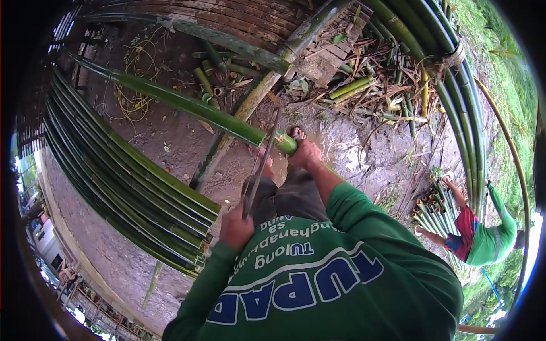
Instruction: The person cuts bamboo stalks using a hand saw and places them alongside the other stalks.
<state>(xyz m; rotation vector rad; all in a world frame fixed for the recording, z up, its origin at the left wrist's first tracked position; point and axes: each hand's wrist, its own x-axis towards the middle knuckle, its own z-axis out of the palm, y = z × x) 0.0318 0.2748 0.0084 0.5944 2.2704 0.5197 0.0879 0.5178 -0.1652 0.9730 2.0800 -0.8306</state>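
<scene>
A long green bamboo pole (193,107) runs from the upper left to the middle, resting across a crossing pole (250,103). My right hand (305,155) is wrapped round its near end. In my left hand (236,227) is the handle end of a bow-like saw (263,165), whose narrow frame slants up across the bamboo close to its end. A pale mark shows on the bamboo beside the saw. My fingers on the handle are closed and partly hidden.
Many green bamboo poles (131,187) lie side by side at the left. Tied bamboo (463,96) arches at the right, near a co-worker in green (492,241) bending beside cut tubes (435,216). Bamboo scraps (352,89) litter wet mud; a yellow cord (133,85) lies at the upper left.
</scene>
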